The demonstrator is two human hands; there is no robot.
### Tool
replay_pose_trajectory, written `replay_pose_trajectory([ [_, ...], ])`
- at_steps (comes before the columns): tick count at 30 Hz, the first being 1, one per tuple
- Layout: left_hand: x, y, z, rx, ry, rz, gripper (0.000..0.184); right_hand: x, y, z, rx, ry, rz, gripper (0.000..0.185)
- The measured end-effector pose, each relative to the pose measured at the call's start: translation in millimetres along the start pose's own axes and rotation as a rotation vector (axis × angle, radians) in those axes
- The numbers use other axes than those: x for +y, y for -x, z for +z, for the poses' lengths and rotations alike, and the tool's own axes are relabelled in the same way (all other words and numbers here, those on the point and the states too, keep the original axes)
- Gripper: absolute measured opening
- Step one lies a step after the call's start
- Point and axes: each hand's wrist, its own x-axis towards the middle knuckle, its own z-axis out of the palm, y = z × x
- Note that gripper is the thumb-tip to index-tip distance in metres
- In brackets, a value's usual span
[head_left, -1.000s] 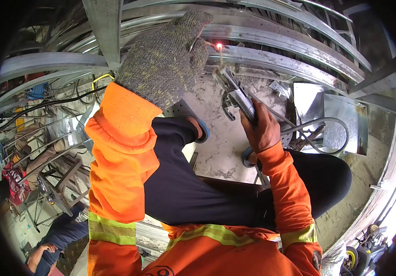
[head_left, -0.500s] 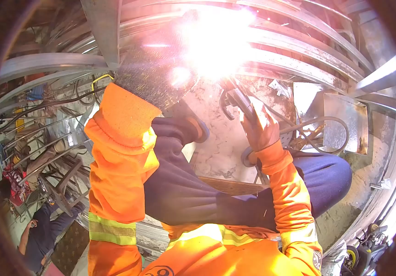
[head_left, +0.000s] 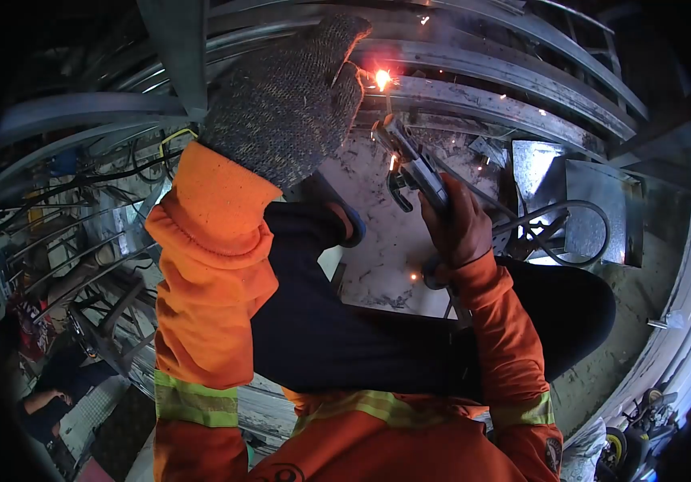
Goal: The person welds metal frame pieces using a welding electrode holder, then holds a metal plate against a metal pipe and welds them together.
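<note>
My right hand (head_left: 459, 221) is bare and wraps round the handle of a welding electrode holder (head_left: 418, 167). A thin welding rod (head_left: 388, 103) sticks up from its jaws, and a small orange-white glow (head_left: 382, 79) burns at the tip, with sparks scattered about. My left hand (head_left: 285, 104), in a thick dark grey knit glove, lies close left of the glow, over the metal bars. Its fingers look closed and point up and right; whatever they grip is hidden behind the glove. Long metal bars (head_left: 506, 68) run across behind the glow.
A cable (head_left: 582, 205) loops at the right beside sheet metal pieces (head_left: 603, 213). An upright steel post (head_left: 177, 52) stands at upper left. Metal rods and frames (head_left: 108, 309) crowd the left, where another person (head_left: 64, 394) is partly visible. My bent legs (head_left: 345, 337) are below my hands.
The large, blinding white arc has shrunk to a small glow, and the scene has darkened. The rod's tip and gloved fingers now show. Both hands stay in nearly the same place.
</note>
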Motion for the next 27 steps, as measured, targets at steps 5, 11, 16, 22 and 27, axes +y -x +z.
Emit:
replay_pose_trajectory([
  [5,-12,5,10,0.106,0.024,0.11,0.041,1,-1,-1,-0.028,0.0,0.05,0.036],
  [11,6,0,0,-0.107,0.128,-0.233,0.043,0,-1,-2,-0.043,-0.008,0.07,0.036],
  [16,5,1,1,-0.078,0.083,-0.183,0.041,-2,0,-3,-0.064,-0.016,0.079,0.037],
  [22,0,3,5,-0.043,0.029,-0.12,0.039,0,0,-2,-0.067,-0.019,0.071,0.037],
  [27,-10,8,15,-0.015,-0.016,-0.064,0.037,0,-2,-2,-0.081,-0.03,0.08,0.037],
])
